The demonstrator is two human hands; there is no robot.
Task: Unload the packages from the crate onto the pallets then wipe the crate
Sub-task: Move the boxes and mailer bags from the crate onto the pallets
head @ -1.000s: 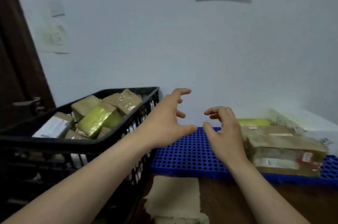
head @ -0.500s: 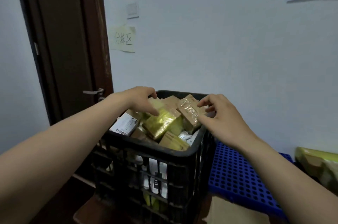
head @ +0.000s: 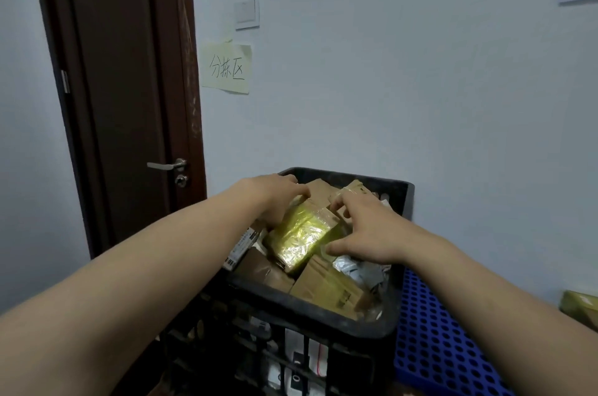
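Yellow-wrapped package [head: 302, 235] atop the black crate [head: 310, 310], left hand [head: 275, 198] and right hand [head: 365, 230] curled round its ends; unloading step; next likely a lift across to blue pallet [head: 437, 347].

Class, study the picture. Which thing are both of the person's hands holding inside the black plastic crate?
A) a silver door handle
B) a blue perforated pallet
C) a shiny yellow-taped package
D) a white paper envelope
C: the left hand and the right hand both grip the shiny yellow-taped package, which lies on top of the pile in the black plastic crate.
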